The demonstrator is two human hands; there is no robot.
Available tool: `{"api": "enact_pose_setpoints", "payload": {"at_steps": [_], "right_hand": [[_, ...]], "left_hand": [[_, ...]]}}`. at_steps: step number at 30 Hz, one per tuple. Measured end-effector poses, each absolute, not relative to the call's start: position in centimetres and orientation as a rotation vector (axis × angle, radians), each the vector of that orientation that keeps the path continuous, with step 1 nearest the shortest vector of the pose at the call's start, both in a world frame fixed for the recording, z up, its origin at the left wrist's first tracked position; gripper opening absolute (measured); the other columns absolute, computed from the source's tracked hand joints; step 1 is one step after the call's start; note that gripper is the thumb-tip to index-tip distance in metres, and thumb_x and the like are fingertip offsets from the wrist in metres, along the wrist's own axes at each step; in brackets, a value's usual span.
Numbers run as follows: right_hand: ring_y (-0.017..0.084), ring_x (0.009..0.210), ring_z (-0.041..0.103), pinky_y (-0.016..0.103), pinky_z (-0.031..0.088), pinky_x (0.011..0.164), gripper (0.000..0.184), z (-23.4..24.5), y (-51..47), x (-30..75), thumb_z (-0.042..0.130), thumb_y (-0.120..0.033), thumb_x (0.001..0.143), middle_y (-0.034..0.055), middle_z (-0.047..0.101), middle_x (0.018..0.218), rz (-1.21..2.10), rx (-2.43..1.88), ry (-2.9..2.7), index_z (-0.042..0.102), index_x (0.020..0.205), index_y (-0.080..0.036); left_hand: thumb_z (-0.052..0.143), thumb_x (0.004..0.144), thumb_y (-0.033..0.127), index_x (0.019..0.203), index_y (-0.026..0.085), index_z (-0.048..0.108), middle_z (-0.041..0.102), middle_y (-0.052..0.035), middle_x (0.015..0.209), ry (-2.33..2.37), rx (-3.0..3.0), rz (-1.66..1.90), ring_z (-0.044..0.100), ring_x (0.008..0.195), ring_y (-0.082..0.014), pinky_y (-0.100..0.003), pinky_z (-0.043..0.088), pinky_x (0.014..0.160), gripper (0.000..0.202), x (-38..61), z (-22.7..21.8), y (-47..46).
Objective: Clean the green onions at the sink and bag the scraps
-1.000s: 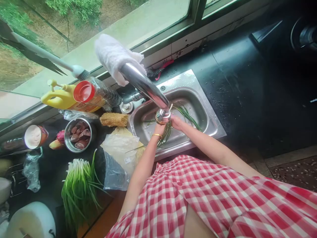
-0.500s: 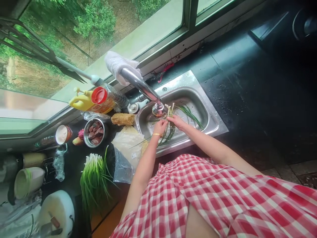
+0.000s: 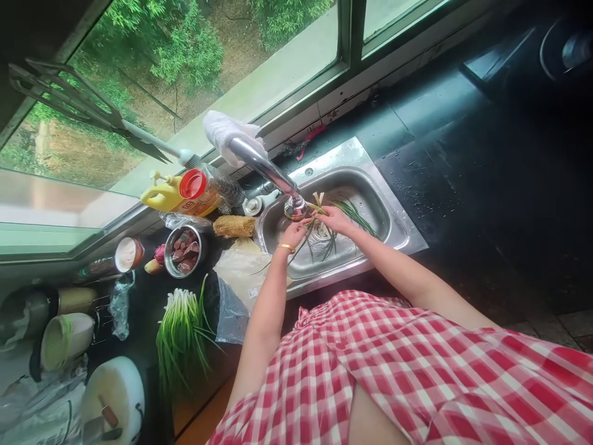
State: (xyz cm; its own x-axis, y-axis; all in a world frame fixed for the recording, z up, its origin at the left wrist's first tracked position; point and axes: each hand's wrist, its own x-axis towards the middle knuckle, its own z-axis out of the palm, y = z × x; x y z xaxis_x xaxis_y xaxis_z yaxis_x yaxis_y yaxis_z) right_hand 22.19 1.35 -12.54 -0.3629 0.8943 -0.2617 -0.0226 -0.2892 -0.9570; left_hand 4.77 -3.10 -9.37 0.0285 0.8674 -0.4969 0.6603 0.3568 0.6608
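Observation:
Over the steel sink (image 3: 402,230), my right hand (image 3: 334,220) grips a few green onions (image 3: 330,244), their pale ends pointing up toward the window and their green leaves hanging down into the basin. My left hand (image 3: 293,236), with a gold bangle at the wrist, pinches a green onion leaf just left of the right hand. The chrome faucet (image 3: 294,207) ends right above the hands. More green onions (image 3: 356,216) lie in the basin on the right. Some of the fingertips are too small to make out.
A bunch of green onions (image 3: 181,327) lies on the counter at left, beside a plastic bag (image 3: 231,312). Near it stand a metal bowl (image 3: 198,267) of dark red chunks, a loofah sponge (image 3: 234,226) and a yellow jug (image 3: 160,196). A knife rests on a round cutting board (image 3: 132,383).
My left hand has moved a little left and down, away from my right hand, drawing a leaf with it. My right hand still holds the green onions. The view has shifted slightly.

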Motion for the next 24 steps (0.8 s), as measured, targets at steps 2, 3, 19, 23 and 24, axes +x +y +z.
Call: {"api": "enact_pose_setpoints", "payload": {"at_steps": [2,3,19,23,24], "right_hand": [[0.015,0.072,0.058,0.027,0.044,0.074,0.016,-12.5,1.5,22.3,0.063,-0.028,0.073,0.0003,0.069,0.076,1.777,-1.127,-1.241,0.072,0.08,-0.017],[0.015,0.073,0.058,0.027,0.044,0.075,0.015,-12.6,1.4,22.2,0.063,-0.027,0.073,0.0001,0.069,0.077,1.795,-1.108,-1.225,0.072,0.081,-0.017],[0.014,0.072,0.053,0.027,0.041,0.073,0.017,-11.4,4.5,26.2,0.063,-0.031,0.075,-0.0002,0.063,0.075,1.487,-1.246,-1.083,0.069,0.081,-0.016],[0.014,0.072,0.054,0.028,0.041,0.075,0.014,-11.9,3.1,25.1,0.066,-0.03,0.071,-0.0004,0.063,0.072,1.629,-1.279,-1.049,0.067,0.075,-0.017],[0.013,0.07,0.053,0.027,0.041,0.073,0.015,-12.2,2.3,24.2,0.066,-0.031,0.07,-0.0008,0.062,0.071,1.691,-1.276,-0.991,0.065,0.073,-0.017]], "left_hand": [[0.054,0.083,0.027,0.114,0.013,0.068,0.07,-0.0073,0.106,1.691,1.343,0.227,0.06,0.079,-0.0161,-0.029,0.048,0.081,0.037,4.3,-8.9,-3.1],[0.055,0.083,0.029,0.114,0.012,0.068,0.07,-0.0076,0.106,1.694,1.334,0.227,0.06,0.079,-0.0162,-0.029,0.048,0.081,0.037,4.3,-8.7,-3.2],[0.058,0.082,0.026,0.124,0.022,0.06,0.061,-0.0166,0.126,1.886,1.438,-0.644,0.058,0.116,-0.0307,-0.043,0.044,0.097,0.042,3.0,-9.7,-6.5],[0.063,0.076,0.023,0.144,0.023,0.041,0.039,-0.0164,0.15,1.83,1.613,-0.491,0.041,0.134,-0.034,-0.052,0.032,0.108,0.071,4.2,-7.3,-4.3],[0.059,0.078,0.022,0.144,0.023,0.041,0.039,-0.0144,0.151,1.817,1.665,-0.373,0.04,0.136,-0.0321,-0.05,0.03,0.111,0.068,4.9,-6.7,-3.5]]}}
